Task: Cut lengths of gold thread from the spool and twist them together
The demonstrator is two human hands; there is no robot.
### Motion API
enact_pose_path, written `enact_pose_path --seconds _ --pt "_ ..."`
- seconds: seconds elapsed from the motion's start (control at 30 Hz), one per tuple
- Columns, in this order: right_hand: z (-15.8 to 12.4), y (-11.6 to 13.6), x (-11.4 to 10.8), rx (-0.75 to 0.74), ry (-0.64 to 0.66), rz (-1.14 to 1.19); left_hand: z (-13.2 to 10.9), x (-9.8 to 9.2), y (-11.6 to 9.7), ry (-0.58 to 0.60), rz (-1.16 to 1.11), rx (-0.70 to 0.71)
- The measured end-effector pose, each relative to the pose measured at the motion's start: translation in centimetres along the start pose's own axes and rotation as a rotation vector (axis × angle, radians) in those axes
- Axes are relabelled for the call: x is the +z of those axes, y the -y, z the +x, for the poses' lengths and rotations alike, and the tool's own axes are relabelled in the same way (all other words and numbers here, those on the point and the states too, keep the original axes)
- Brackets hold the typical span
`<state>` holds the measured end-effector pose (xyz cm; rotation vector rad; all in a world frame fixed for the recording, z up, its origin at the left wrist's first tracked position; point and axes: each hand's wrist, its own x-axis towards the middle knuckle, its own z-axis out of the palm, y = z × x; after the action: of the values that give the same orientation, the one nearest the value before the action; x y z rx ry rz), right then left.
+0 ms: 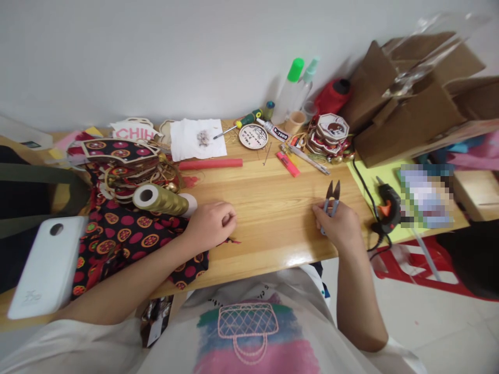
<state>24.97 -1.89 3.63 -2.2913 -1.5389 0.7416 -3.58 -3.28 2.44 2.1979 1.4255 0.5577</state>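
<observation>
My right hand (338,223) is wrapped round a pair of grey thread snips (333,201), their dark blades pointing away from me above the wooden table. My left hand (212,224) rests curled into a loose fist at the edge of a dark fabric with a round fruit pattern (144,236). What its fingers hold, if anything, is hidden. Just behind that hand a cone of olive-gold thread (163,200) lies on its side on the fabric. A small dark red strand (233,240) shows on the wood beside my left hand.
Patterned wooden-edged ornaments (120,150) pile up at the left, near a white power bank (49,265). Along the back lie a white tissue (198,139), a screwdriver (245,120) and a glue tube (275,131). At right stand a glue gun (388,208) and brown paper bags (413,104).
</observation>
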Motion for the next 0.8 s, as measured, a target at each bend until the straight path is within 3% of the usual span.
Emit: enact_pose_path --seconds 0.57,0.7,0.8 --pt "0.0 -1.0 0.2 -0.002 0.017 0.087 0.0 -0.1 0.0 -0.005 -0.045 -0.015" --pt "0.0 -1.4 0.5 0.013 -0.035 0.208 0.1 0.0 0.0 0.005 -0.049 -0.031" --pt "-0.2 -1.4 0.7 0.089 -0.125 0.471 0.1 0.0 0.0 0.015 -0.051 -0.039"
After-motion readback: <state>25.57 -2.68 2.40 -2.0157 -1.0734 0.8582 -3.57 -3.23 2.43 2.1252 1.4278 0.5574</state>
